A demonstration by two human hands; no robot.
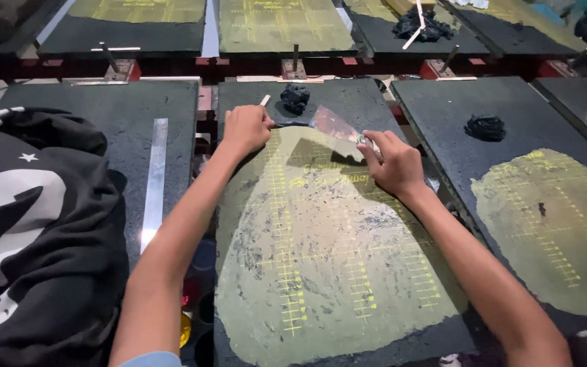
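A dark printing platen (368, 102) lies in front of me, its middle scraped down to a yellowish patch with a grid of yellow marks. My right hand (390, 163) grips the handle of a metal scraper (333, 124), whose wide blade points up and left near the platen's far end. My left hand (244, 128) is closed on a thin pale stick that pokes out above the fist, resting on the platen's upper left. A black lump of scraped residue (295, 97) sits just beyond both hands.
A black garment with white print (32, 217) covers the left platen, beside a metal ruler (154, 180). The right platen (443, 109) has another yellowish patch and a black lump (485, 127). More platens line the far row. Ink pots sit low between platens.
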